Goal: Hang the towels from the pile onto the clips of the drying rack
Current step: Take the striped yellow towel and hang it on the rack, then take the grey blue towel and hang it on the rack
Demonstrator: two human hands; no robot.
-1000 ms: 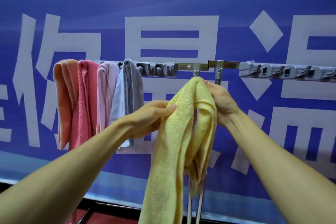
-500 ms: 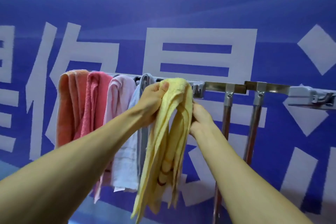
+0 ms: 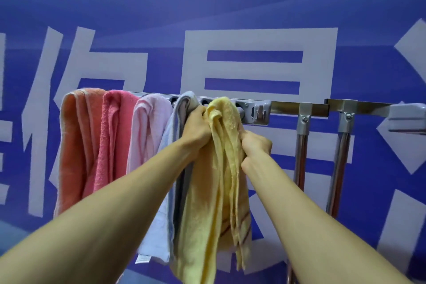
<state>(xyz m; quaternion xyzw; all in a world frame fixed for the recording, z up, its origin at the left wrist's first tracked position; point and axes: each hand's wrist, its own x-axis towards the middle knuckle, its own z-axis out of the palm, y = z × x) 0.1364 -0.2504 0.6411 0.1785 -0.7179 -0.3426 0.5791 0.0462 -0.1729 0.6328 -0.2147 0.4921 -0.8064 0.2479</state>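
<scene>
Blue wall (image 3: 253,7) w/ big white characters sits behind both hands. Rack (image 3: 288,107) bar runs just above them, w/ poles (image 3: 302,157) off R of the R hand (image 3: 255,145). Hung towels L of the L hand (image 3: 197,129): orange (image 3: 76,145), red (image 3: 110,140), pink (image 3: 147,136), grey (image 3: 177,122). The grey one crowds the L wrist. Yellow towel (image 3: 219,180) is between the hands, its top up at the clips (image 3: 260,112). L hand grips its top fold, R hand is clenched on its R edge. Vs 0.5 s ago: hands barely moved, folds bunched tighter.

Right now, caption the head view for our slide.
Left hand and right hand grip yellow towel at drying rack clips.
</scene>
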